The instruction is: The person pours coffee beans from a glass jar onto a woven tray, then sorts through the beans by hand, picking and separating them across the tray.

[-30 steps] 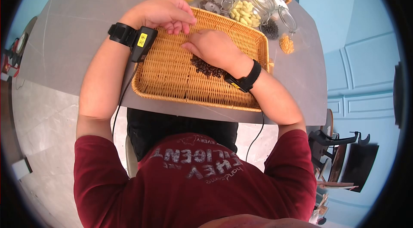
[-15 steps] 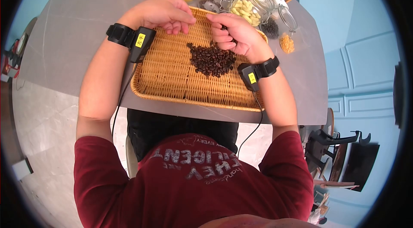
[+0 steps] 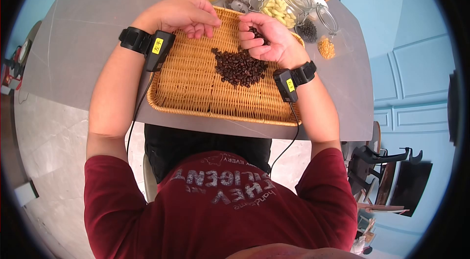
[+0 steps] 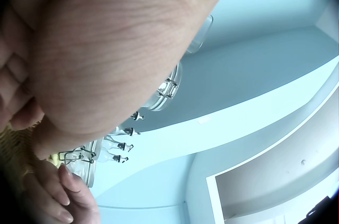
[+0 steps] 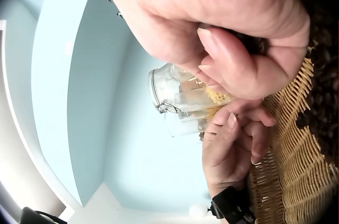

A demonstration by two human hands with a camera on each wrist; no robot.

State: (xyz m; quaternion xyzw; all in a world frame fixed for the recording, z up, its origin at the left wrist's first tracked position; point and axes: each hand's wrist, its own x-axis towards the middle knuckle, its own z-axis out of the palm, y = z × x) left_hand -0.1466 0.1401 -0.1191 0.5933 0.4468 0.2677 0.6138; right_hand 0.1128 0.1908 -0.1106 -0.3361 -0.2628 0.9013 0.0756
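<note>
Coffee beans (image 3: pixel 240 67) look small, hard, rolly; right hand (image 3: pixel 264 39) cups a scoop, left hand (image 3: pixel 183 13) rests loosely curled on the tray (image 3: pixel 196 92).

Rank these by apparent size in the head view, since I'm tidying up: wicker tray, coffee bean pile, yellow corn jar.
1. wicker tray, clearly the largest.
2. coffee bean pile, lying on the tray.
3. yellow corn jar, the smallest, though it sits farther from the camera.
</note>
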